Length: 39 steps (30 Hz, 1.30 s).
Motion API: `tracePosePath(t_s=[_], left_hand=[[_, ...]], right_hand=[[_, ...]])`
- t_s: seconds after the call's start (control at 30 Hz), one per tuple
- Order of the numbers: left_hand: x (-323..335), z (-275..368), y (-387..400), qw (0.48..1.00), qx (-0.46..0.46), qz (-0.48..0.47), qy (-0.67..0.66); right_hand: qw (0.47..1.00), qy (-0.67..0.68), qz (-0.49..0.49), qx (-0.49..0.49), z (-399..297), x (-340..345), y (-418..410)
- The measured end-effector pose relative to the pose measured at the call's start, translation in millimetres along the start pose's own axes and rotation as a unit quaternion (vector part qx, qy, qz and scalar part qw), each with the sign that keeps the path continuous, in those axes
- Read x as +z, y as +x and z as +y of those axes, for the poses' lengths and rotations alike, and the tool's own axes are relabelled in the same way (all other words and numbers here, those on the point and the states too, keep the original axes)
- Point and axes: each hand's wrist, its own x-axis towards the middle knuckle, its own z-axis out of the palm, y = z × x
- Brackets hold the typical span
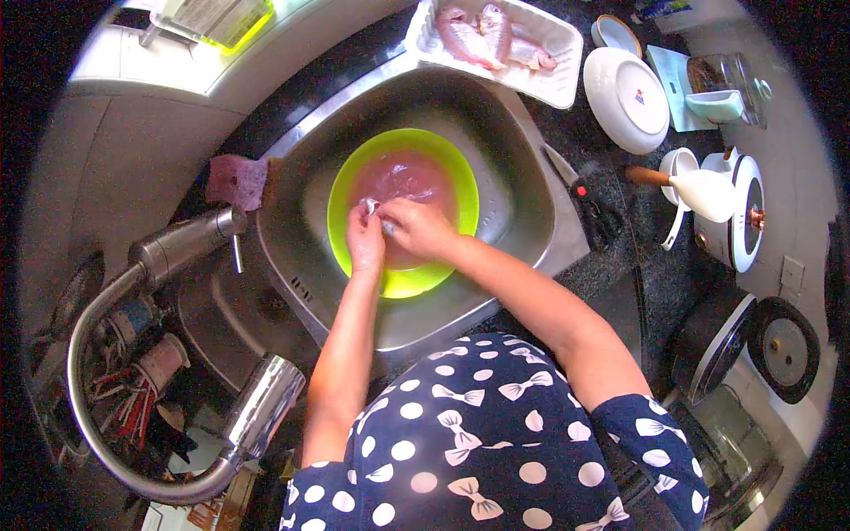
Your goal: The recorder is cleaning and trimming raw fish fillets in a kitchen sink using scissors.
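A lime-green plastic bowl (414, 285) sits in the stainless steel sink, holding cloudy pinkish water (402, 176). Both hands meet over its near left part. A small whitish piece (372, 205) shows between the fingertips; most of it is covered, so I cannot tell exactly what it is. My left hand (364, 240) grips it from the left, fingers curled. From the right, my right hand (420, 229) pinches at the same piece, its thumb and fingers close to the left fingertips.
A white foam tray (561, 70) with several raw fish (468, 40) stands behind the sink (319, 169). To the right lie a knife (563, 164), an upturned white plate (627, 99) and a white electric pot (747, 212). A tall faucet (80, 372) arches at the left, near a pink cloth (237, 180).
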Motion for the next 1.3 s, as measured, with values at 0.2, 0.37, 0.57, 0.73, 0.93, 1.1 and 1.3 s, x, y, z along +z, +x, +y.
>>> tracePosePath(t_s=[0.2, 0.37, 0.57, 0.73, 0.93, 1.1, 1.3], left_hand=[[1.5, 5.1, -1.2, 0.981, -0.114, -0.034, -0.154], [8.5, 22.0, -3.3, 0.982, -0.143, -0.063, -0.109], [2.9, 2.4, 0.9, 0.996, -0.043, -0.071, -0.029], [5.1, -4.4, 4.0, 0.997, -0.066, -0.038, -0.021], [4.6, 17.5, 4.1, 1.000, -0.018, -0.005, 0.019], [-2.8, -14.5, -3.3, 0.918, 0.220, 0.002, 0.331], [9.3, 18.4, -13.0, 0.976, -0.123, -0.097, -0.153]], right_hand=[[0.994, -0.012, -0.071, 0.080, -4.6, -1.2, -2.3], [0.993, 0.000, -0.084, 0.078, 5.8, -6.5, -2.9], [0.993, -0.006, -0.092, 0.074, 5.0, -2.0, 0.9], [0.996, -0.023, -0.083, 0.037, 12.8, 9.9, -7.7], [0.959, -0.177, -0.194, 0.104, 31.2, -1.6, -20.4], [0.969, -0.209, 0.086, 0.102, 22.0, -2.1, -12.2], [0.987, 0.035, 0.072, 0.142, 5.8, -22.2, -4.1]])
